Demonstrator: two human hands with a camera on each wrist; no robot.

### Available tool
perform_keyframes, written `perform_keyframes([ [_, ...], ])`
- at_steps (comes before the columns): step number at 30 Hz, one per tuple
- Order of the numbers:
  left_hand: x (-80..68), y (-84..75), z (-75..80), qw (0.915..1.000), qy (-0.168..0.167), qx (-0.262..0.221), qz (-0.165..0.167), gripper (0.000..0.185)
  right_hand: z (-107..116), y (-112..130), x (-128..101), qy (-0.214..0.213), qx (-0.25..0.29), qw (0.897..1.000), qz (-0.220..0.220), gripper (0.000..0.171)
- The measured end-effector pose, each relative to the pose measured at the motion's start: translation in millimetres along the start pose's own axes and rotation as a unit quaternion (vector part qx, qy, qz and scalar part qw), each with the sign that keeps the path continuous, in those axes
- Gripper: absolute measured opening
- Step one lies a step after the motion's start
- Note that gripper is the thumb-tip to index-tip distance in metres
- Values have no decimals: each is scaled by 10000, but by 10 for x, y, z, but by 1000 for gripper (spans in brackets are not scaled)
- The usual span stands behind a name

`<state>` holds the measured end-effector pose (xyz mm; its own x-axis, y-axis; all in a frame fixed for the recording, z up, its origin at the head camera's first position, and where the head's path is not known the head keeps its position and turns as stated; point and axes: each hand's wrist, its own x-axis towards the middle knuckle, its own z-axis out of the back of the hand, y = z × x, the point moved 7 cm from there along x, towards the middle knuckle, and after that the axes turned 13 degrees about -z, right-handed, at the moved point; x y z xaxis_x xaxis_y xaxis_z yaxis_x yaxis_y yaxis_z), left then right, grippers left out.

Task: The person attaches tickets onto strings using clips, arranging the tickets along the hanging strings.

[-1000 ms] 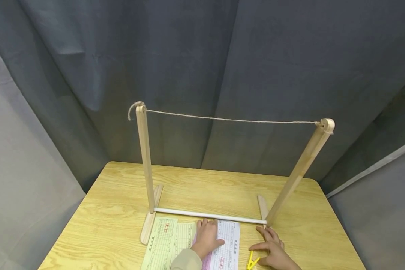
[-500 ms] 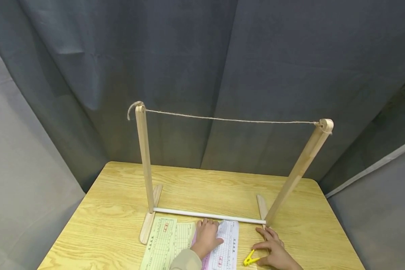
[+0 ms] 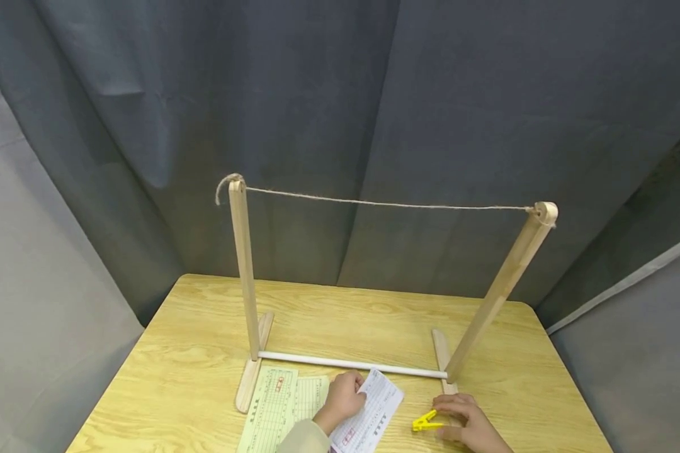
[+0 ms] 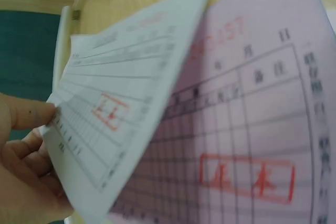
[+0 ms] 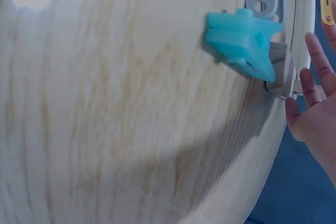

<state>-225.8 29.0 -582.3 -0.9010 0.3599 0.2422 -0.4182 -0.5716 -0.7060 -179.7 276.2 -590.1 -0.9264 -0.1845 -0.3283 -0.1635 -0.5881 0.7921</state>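
Observation:
Between thumb and curled fingers, my left hand (image 3: pixel 344 396) pinches a white printed form (image 3: pixel 376 409) with a red stamp. The form is bent up at an angle. In the left wrist view that white form (image 4: pixel 131 66) rises off a pink form (image 4: pixel 252 129) lying beneath it, and my left hand (image 4: pixel 26 156) grips its edge. To the right, my right hand (image 3: pixel 466 420) holds a yellow clothespin (image 3: pixel 427 421) by its handle ends, low over the table. In the right wrist view my right hand (image 5: pixel 320 93) shows at the edge, fingers extended, the yellow clothespin (image 5: pixel 328 3) above.
Two green forms (image 3: pixel 269 402) lie left of my left hand. Behind the papers stands a wooden frame with a left post (image 3: pixel 243 270), a right post (image 3: pixel 498 289), a white bottom rod (image 3: pixel 351 363) and a twine line (image 3: pixel 385 204). The right wrist view shows a turquoise plastic piece (image 5: pixel 241 43).
My left hand has gone from lying flat on the papers to pinching the white form, which has lifted and turned clockwise. The clothespin in my right hand has swung round to point left.

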Motion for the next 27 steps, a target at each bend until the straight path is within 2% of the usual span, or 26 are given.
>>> perform_keyframes([
  [5, -61, 3, 102, 9960, 69, -874, 158, 13, 32, -5, -9, -98, 272, 9988, -407, 43],
  [10, -89, -42, 218, 9906, -2, -1357, 151, 16, 83, 75, -6, -236, 498, 9983, -196, 40],
  [14, -92, -108, 309, 9879, -130, -1547, -39, 18, 138, 169, -22, -314, 568, 9979, -15, 40],
  [18, -79, -172, 371, 9854, -202, -1681, -162, 19, 198, 241, -40, -385, 907, 9951, 45, 42],
  [23, -66, -284, 473, 9816, -234, -1852, -391, 19, 243, 350, -84, -227, 1218, 9919, 290, 40],
  [27, -64, -364, 585, 9806, -305, -1858, -549, 20, 270, 447, -121, -74, 1612, 9864, 326, 36],
])
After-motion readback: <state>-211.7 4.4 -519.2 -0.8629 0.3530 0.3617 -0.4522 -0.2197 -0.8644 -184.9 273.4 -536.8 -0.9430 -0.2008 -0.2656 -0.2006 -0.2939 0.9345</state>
